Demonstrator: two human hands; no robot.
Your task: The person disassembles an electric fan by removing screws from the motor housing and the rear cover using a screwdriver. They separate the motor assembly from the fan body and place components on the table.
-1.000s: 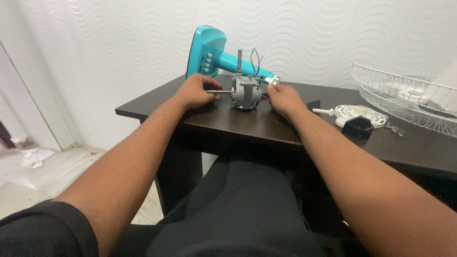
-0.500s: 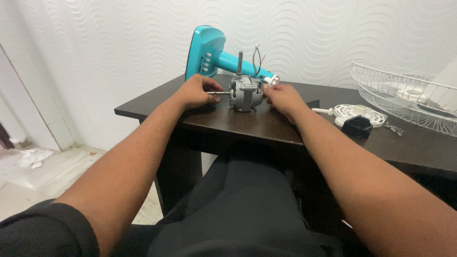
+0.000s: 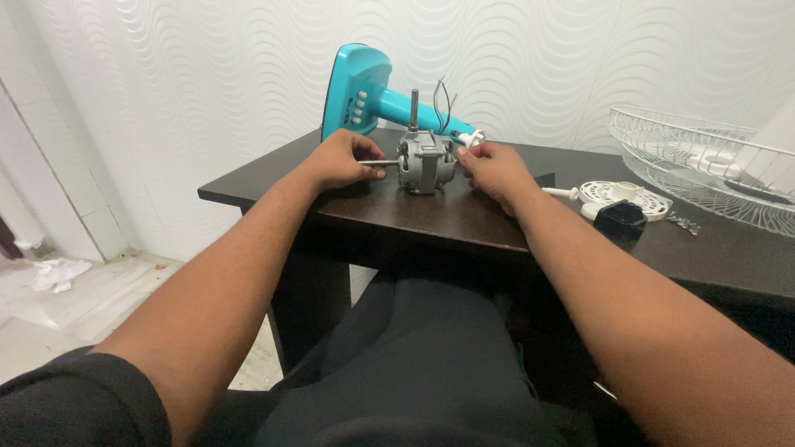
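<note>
A small grey fan motor (image 3: 426,164) stands on the dark wooden table (image 3: 414,217), with one metal shaft pointing left and another pointing up. My left hand (image 3: 338,161) pinches the left shaft between its fingertips. My right hand (image 3: 491,171) grips the motor's right side, close to a white plug piece (image 3: 472,138) and thin red and black wires. Behind the motor lies a teal fan stand (image 3: 364,91) on its side.
A white wire fan guard (image 3: 704,161) rests at the table's right. Next to it lie a white round plastic part (image 3: 623,197), a black plastic piece (image 3: 617,221) and some small screws (image 3: 683,223). A wavy white wall is behind; crumpled paper (image 3: 51,271) lies on the floor at left.
Both hands stay on the motor. The motor has shifted a little to the left and turned slightly between my hands.
</note>
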